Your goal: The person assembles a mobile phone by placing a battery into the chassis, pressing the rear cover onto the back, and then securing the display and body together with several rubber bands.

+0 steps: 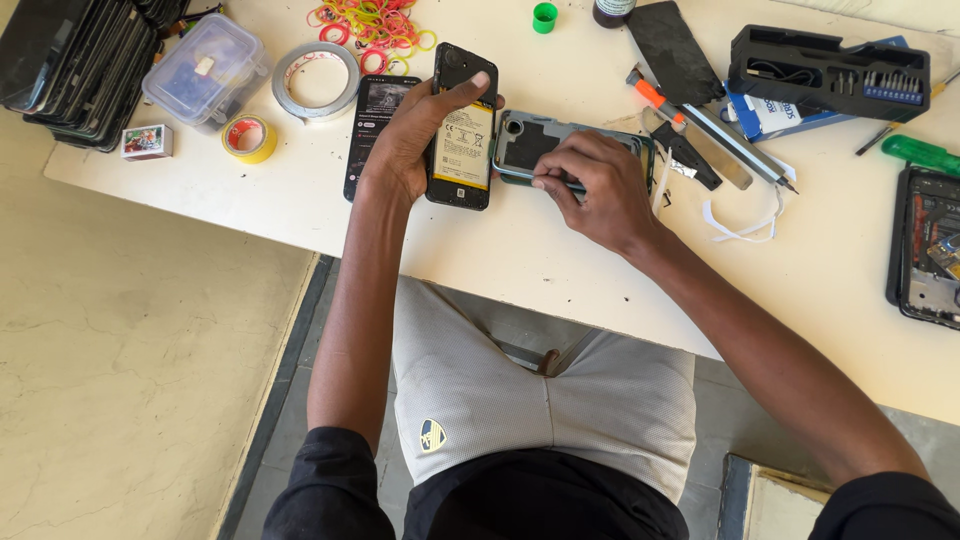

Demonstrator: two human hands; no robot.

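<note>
Cream, lightly scuffed tabletop point(560, 260) bearing phone-repair items, seen from above. Left hand point(415, 140) is wrapped around an opened black smartphone point(462, 125), thumb across its upper edge; the flat rectangular battery with a yellowish label faces up. Right hand point(595, 190) is closed in a pinch on a thin metal tool point(568, 184), its tip against a greenish back cover point(540, 140) lying on the table just beside the phone. A second dark phone point(372, 120) lies flat beside the left wrist. Further off: a grey tape roll point(316, 80), a yellow tape roll point(249, 137), a clear plastic box point(205, 68), loose coloured rubber bands point(375, 25), a black screwdriver-bit case point(828, 70) and an orange-banded craft knife point(700, 125).
</note>
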